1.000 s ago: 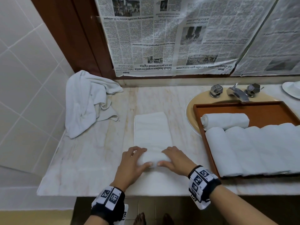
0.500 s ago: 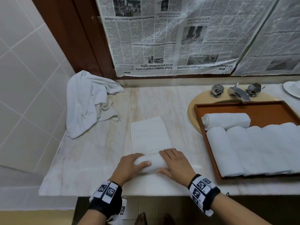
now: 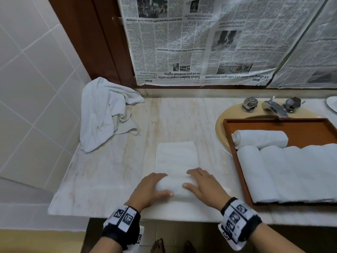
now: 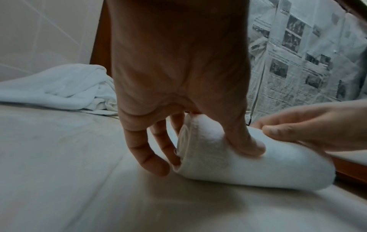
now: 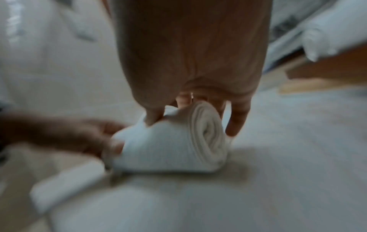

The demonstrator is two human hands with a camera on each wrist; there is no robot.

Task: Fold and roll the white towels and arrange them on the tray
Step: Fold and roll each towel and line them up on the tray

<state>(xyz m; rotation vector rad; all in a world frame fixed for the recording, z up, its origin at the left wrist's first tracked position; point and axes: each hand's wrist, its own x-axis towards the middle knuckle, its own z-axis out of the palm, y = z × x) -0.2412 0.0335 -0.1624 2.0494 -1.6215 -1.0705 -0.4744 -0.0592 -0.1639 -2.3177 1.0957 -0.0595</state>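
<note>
A folded white towel (image 3: 176, 157) lies on the marble counter, its near end wound into a roll (image 3: 175, 185). My left hand (image 3: 151, 189) grips the roll's left end, thumb on top (image 4: 246, 141) and fingers curled beside the spiral end (image 4: 184, 141). My right hand (image 3: 202, 185) grips the right end, fingers around the spiral (image 5: 206, 133). To the right, a brown wooden tray (image 3: 237, 161) holds several rolled white towels (image 3: 291, 170), with one more roll (image 3: 260, 138) lying crosswise behind them.
A crumpled white towel (image 3: 104, 114) lies heaped at the counter's back left against the tiled wall. The tray sits over a beige sink (image 3: 220, 125) with a chrome tap (image 3: 273, 108). Newspaper (image 3: 200, 41) covers the mirror behind. A white dish (image 3: 332, 105) is at far right.
Both hands have pushed the roll away from me along the towel. The roll has grown thicker and the flat part ahead of it is shorter.
</note>
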